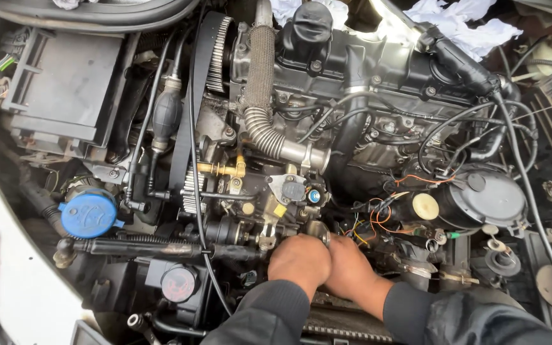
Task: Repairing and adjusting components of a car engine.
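I look down into an open car engine bay. My left hand (299,260) and my right hand (351,268) are pressed together low at the front of the engine, just below the injection pump (260,198). Both hands curl downward with their fingers hidden behind the knuckles, so I cannot see what they grip. A small metal fitting (318,229) sits right above them. Loose orange and black wires (370,220) hang just beyond my right hand. Both arms wear dark sleeves.
A toothed timing belt (194,121) runs down the engine's left side. A blue reservoir cap (88,213) and a red-marked cap (178,283) sit at the left. A black filter housing (480,199) stands at the right. White rags (461,25) lie at the top.
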